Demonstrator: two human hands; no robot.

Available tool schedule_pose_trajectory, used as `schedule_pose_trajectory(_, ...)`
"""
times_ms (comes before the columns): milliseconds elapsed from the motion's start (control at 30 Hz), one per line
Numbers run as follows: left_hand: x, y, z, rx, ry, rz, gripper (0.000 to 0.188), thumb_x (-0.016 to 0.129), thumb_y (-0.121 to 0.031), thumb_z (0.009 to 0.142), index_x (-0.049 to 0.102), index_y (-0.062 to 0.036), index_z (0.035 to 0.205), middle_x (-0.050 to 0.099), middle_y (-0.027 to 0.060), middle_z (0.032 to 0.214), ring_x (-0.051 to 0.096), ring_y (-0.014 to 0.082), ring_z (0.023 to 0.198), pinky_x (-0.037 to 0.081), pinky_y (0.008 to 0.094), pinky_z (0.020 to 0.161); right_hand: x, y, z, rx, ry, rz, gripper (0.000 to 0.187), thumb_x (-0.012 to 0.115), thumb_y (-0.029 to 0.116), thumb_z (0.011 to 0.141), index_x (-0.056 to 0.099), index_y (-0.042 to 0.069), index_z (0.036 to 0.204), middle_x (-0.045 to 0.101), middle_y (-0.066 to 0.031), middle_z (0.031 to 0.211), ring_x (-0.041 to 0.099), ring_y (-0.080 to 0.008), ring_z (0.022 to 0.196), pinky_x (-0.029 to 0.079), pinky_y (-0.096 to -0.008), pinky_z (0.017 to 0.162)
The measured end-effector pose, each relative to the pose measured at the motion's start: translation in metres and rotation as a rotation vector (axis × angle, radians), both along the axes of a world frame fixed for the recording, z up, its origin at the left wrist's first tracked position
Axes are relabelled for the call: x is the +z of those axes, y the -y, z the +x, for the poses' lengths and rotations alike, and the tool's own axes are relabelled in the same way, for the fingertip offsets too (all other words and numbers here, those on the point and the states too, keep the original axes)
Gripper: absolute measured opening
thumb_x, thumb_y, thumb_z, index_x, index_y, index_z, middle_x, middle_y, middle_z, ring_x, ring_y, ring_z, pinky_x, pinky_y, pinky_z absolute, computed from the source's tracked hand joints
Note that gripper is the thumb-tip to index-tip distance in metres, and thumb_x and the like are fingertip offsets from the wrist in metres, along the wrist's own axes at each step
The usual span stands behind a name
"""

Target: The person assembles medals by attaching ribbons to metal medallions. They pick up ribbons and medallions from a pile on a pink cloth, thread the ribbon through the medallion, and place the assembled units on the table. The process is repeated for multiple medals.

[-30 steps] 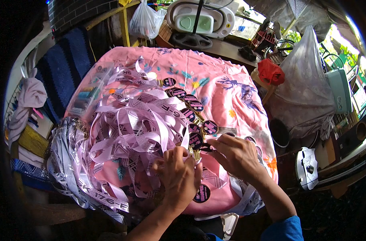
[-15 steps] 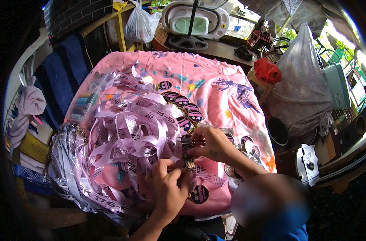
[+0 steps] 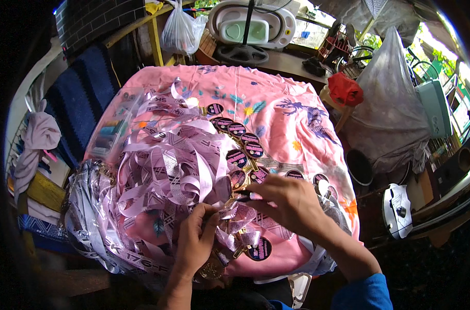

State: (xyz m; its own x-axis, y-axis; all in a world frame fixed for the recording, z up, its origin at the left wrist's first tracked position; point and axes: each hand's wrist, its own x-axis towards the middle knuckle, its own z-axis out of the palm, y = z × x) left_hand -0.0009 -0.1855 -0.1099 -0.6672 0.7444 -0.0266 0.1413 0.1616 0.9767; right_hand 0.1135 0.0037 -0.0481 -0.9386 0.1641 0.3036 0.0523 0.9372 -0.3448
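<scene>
My left hand (image 3: pixel 196 235) pinches a lilac printed ribbon (image 3: pixel 237 214) near the table's front. Just right of it, my right hand (image 3: pixel 291 201) is closed around a small tool that looks like pliers (image 3: pixel 244 195), its tip at the ribbon's gold fitting; the fingers hide most of it. Round medals with black-and-pink faces and gold rims lie around the hands, one medal (image 3: pixel 258 249) below them and another medal (image 3: pixel 237 158) beyond. A big heap of lilac ribbons (image 3: pixel 165 160) fills the left of the table.
A pink patterned cloth (image 3: pixel 276 85) covers the table. At its left edge are a clear box of thread spools (image 3: pixel 111 132) and a bundle of plastic-wrapped ribbons (image 3: pixel 90 217). More medals (image 3: pixel 322 186) lie to the right. A red bag (image 3: pixel 344 91) sits beyond the right edge.
My right hand has turned over and moved slightly right and down with the tool. My left hand has shifted a little left, and more looped ribbon shows between the hands.
</scene>
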Motion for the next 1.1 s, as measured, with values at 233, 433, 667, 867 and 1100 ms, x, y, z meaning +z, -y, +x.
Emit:
schedule_pose_trajectory(233, -0.002, 0.0, 0.0, -0.068, 0.022, 0.017, 0.012, 0.057, -0.014, 0.098, 0.056, -0.0014, 0.097, 0.06, 0.0017, 0.087, 0.053, 0.0066, 0.083, 0.043, 0.0234, 0.075, -0.023, 0.016, 0.016, 0.073, -0.119, 0.393, 0.03, 0.069, 0.022, 0.082, 0.069, 0.017, 0.111, 0.053, 0.0034, 0.079, 0.052, -0.0108, 0.056, 0.044, -0.0255, 0.046)
schedule_pose_trajectory(433, -0.014, 0.003, 0.001, -0.083, 0.007, 0.094, 0.013, 0.057, -0.013, 0.098, 0.055, -0.0001, 0.099, 0.063, 0.0049, 0.097, 0.055, 0.0071, 0.089, 0.044, 0.0239, 0.08, -0.029, 0.022, 0.014, 0.144, -0.079, 0.475, 0.038, 0.064, 0.018, 0.08, 0.065, 0.015, 0.117, 0.047, 0.0033, 0.081, 0.049, -0.0092, 0.059, 0.044, -0.0246, 0.05)
schedule_pose_trajectory(667, -0.017, 0.004, 0.0, -0.083, -0.11, 0.054, 0.006, 0.057, -0.003, 0.095, 0.055, -0.0002, 0.1, 0.064, 0.005, 0.097, 0.055, 0.0073, 0.088, 0.045, 0.0236, 0.078, -0.026, 0.024, 0.011, 0.176, -0.099, 0.567, 0.038, 0.064, 0.018, 0.077, 0.064, 0.013, 0.115, 0.045, 0.0034, 0.083, 0.047, -0.0083, 0.062, 0.042, -0.0231, 0.05)
schedule_pose_trajectory(867, -0.018, 0.002, 0.001, -0.07, -0.141, 0.079, 0.006, 0.058, 0.0, 0.092, 0.056, -0.0003, 0.097, 0.063, 0.005, 0.091, 0.055, 0.0075, 0.084, 0.045, 0.0246, 0.075, -0.027, 0.024, 0.008, 0.213, -0.111, 0.596, 0.036, 0.065, 0.019, 0.078, 0.065, 0.015, 0.113, 0.045, 0.0037, 0.082, 0.045, -0.0081, 0.062, 0.041, -0.0226, 0.05)
schedule_pose_trajectory(1100, 0.0, 0.009, 0.003, -0.011, -0.384, -0.008, 0.018, 0.066, -0.008, 0.088, 0.062, -0.0018, 0.105, 0.061, 0.013, 0.09, 0.061, 0.0282, 0.086, 0.046, 0.0363, 0.082, 0.008, 0.026, 0.034, -0.22, 0.033, 0.022, 0.038, 0.074, 0.032, 0.079, 0.065, 0.014, 0.111, 0.059, -0.0037, 0.083, 0.064, -0.0204, 0.068, 0.051, -0.0332, 0.057)
